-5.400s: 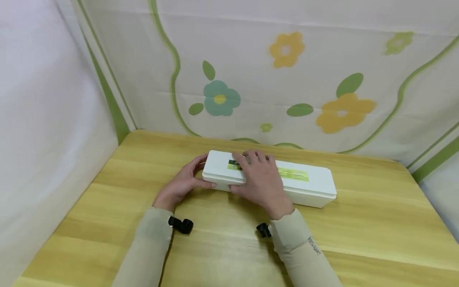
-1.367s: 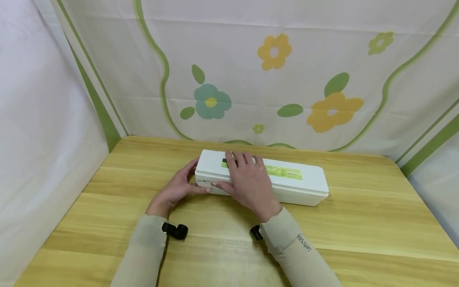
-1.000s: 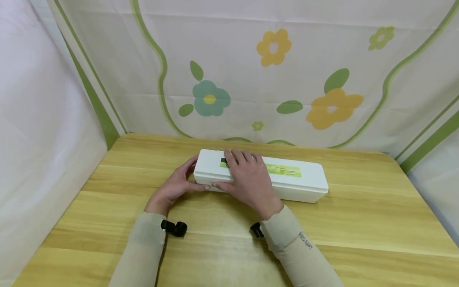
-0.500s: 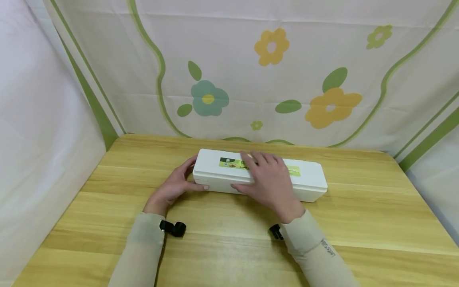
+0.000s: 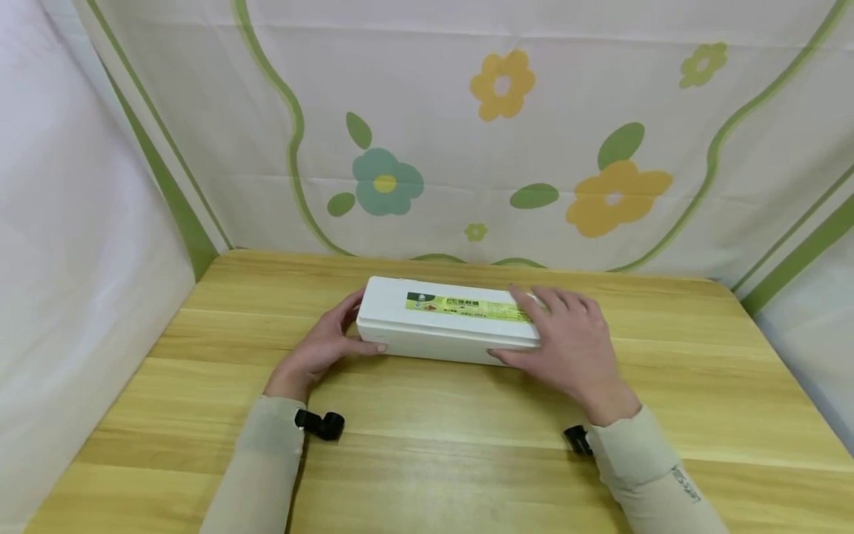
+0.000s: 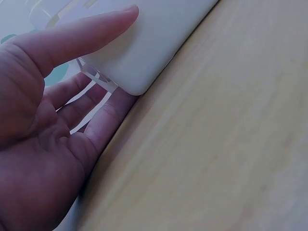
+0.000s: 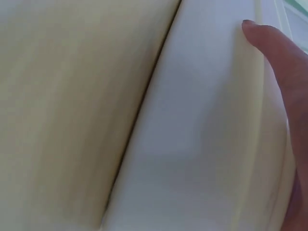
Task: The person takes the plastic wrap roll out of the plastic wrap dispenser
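A long white cling film box (image 5: pixel 434 343) lies on the wooden table with its lid down and a yellow-green label (image 5: pixel 460 305) on top. At its left end my left hand (image 5: pixel 323 347) grips it, thumb on the front face and fingers round the end and back. The left wrist view shows the fingertips hidden behind the box (image 6: pixel 144 48). My right hand (image 5: pixel 574 352) holds the right end, with the thumb against the front and the fingers over the lid; it covers that end. In the right wrist view the thumb (image 7: pixel 284 53) lies along the box's lid edge.
The wood-grain table (image 5: pixel 427 460) reaches to a white curtain (image 5: pixel 440 111) with printed flowers behind the box. Another white curtain (image 5: pixel 87 208) hangs at the left side. Small black wrist cameras (image 5: pixel 322 425) sit at both cuffs.
My right hand has slid along the box from near its left part to its right end, uncovering more of the label. My left hand keeps its hold at the left end.
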A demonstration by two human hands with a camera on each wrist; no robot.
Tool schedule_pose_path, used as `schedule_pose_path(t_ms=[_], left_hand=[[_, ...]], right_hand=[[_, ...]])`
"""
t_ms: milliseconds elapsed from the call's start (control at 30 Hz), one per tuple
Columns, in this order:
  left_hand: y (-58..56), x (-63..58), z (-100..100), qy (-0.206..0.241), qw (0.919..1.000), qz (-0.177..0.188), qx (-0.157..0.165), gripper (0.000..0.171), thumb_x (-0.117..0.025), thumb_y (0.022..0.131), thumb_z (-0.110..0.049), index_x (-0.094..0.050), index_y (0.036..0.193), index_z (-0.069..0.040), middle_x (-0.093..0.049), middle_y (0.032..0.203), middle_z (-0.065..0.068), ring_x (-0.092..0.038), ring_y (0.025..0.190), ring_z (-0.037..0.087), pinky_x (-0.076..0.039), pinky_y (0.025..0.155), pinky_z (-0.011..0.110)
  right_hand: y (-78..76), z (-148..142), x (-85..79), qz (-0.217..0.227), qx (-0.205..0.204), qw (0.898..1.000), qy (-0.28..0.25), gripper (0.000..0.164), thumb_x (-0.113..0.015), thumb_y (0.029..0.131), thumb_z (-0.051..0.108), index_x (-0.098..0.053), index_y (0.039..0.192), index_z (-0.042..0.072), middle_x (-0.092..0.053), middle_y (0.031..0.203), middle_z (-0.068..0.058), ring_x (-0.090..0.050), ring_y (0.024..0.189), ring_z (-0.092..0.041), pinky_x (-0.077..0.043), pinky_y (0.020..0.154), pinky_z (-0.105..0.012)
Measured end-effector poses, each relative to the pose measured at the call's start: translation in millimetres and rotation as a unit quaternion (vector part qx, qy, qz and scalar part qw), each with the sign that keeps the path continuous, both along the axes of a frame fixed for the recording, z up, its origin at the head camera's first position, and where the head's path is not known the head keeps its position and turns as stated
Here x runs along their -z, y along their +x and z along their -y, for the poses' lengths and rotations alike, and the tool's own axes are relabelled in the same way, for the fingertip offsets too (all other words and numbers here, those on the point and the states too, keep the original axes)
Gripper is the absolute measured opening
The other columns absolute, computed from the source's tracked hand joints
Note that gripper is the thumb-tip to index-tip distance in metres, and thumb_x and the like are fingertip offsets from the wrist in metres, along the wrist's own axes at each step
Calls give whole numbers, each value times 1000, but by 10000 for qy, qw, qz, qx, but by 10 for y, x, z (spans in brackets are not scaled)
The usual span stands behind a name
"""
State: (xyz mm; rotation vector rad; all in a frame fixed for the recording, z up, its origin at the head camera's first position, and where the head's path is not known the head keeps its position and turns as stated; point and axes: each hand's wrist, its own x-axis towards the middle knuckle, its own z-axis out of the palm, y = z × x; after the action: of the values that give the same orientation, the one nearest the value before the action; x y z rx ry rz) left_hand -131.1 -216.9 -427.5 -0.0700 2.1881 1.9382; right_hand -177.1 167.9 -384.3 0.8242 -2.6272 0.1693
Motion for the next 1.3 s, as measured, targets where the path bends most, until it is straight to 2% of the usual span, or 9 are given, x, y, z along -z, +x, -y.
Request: schedule_pose_path(t_ms=[133, 333, 433, 667, 967, 1300], left_hand=[[-6, -21, 9, -10, 10000, 10, 19, 112, -96, 78, -7, -35, 169, -31, -39, 172, 2, -30, 160, 30, -25, 131, 58], [-7, -26, 10, -51, 10000, 79, 6, 113, -96, 77, -7, -34, 169, -32, -38, 172, 3, -30, 160, 31, -25, 131, 58], [-4, -20, 15, -72, 9999, 80, -3, 114, -96, 78, -8, -33, 170, -32, -37, 173, 3, -30, 160, 31, -26, 130, 58], [-9, -32, 29, -68, 10000, 52, 50, 113, -96, 79, -9, -32, 170, -29, -37, 173, 3, -30, 160, 31, -26, 131, 58], [-9, -16, 26, -70, 9999, -16, 95, 112, -95, 79, -8, -33, 170, -29, -38, 172, 4, -32, 160, 32, -29, 129, 58], [-15, -20, 19, -27, 10000, -5, 76, 111, -95, 79, -6, -34, 170, -29, -40, 171, 4, -33, 159, 32, -29, 128, 58]], right_hand=[[-9, -161, -17, 208, -48, 9998, -44, 100, -82, 73, 77, -57, 155, 26, -66, 143, -13, -62, 129, -43, -45, 108, -65], [-19, -333, -39, 934, -242, 9952, -182, 99, -86, 82, 64, -47, 164, 26, -56, 156, -16, -52, 140, -46, -40, 111, -71], [-29, -362, -30, 1049, -333, 9937, -190, 103, -87, 81, 65, -44, 166, 26, -53, 159, -17, -50, 142, -46, -41, 111, -72], [-50, -380, -4, 633, -558, 9960, -280, 111, -96, 70, 62, -50, 163, 23, -59, 151, -20, -56, 131, -48, -44, 106, -71], [-85, -398, 33, 221, -606, 9977, -206, 111, -93, 67, 69, -52, 160, 25, -65, 140, -18, -62, 121, -46, -50, 98, -67], [-126, -403, 40, 44, -639, 9976, -264, 110, -94, 63, 70, -56, 156, 24, -67, 134, -18, -65, 116, -46, -52, 94, -67]])
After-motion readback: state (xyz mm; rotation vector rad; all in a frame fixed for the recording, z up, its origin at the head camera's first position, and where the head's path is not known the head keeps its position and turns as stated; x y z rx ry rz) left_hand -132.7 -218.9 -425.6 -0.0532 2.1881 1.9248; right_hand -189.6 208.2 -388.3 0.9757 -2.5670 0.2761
